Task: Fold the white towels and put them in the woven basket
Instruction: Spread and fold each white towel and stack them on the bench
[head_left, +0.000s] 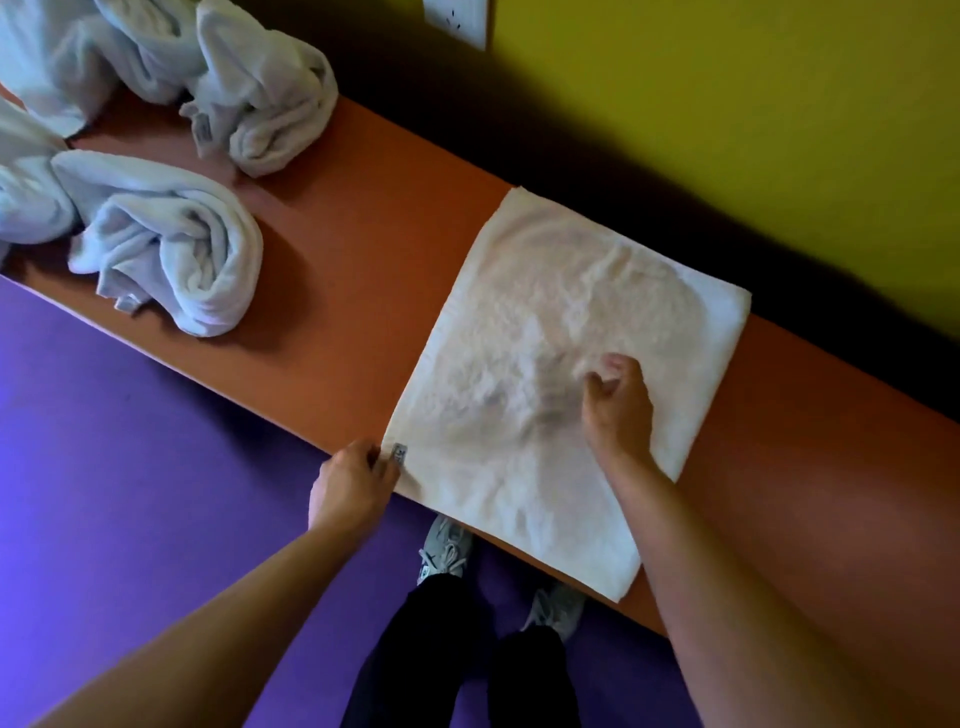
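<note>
A white towel (530, 332) lies spread flat across the orange table (353, 270), its near edge hanging slightly over the table's front. My left hand (353, 486) pinches the towel's near left corner, beside a small label. My right hand (618, 405) rests on the towel's right half with fingers curled into the cloth. Crumpled white towels lie at the left: one rolled bundle (166, 244) near the front edge and another (265, 93) farther back. No woven basket is in view.
A yellow wall (753, 130) runs behind the table, with a white socket plate (457, 21) at the top. The floor (130, 467) is purple. My legs and grey shoes (447, 551) stand under the table's front edge.
</note>
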